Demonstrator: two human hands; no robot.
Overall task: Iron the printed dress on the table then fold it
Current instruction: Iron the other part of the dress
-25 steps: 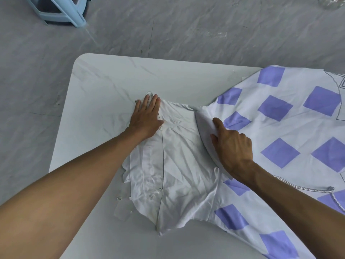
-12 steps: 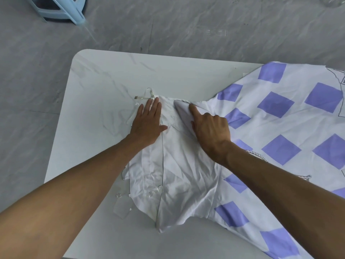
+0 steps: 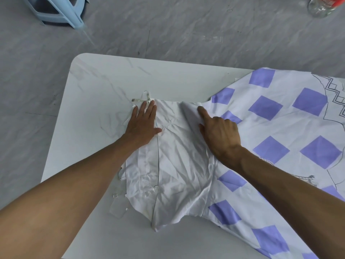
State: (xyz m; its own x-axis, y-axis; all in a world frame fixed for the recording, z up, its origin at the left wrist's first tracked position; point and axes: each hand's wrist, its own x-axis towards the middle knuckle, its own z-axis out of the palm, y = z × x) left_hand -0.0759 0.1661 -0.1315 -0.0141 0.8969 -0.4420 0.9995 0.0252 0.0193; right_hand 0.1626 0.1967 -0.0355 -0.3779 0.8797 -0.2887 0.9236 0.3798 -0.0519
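Head view: the printed dress (image 3: 186, 171) lies spread from the table's (image 3: 112, 81) centre to its right edge. Left hand (image 3: 142, 126), fingers straight, presses its white bodice flat. Right hand (image 3: 221, 136) rests on a fold, index extended; grasp cannot be determined.

The right hand (image 3: 220, 135) tucks its curled fingers out of sight beneath the knuckles, so whether they pinch the dress (image 3: 186, 165) cannot be told. To the right of that hand the dress runs off the right and bottom edges. The left hand (image 3: 141, 128) covers the cloth under its palm. Far beyond both hands, a blue stool (image 3: 61, 10) and a glass bottle (image 3: 321, 6) are cropped by the top edge.
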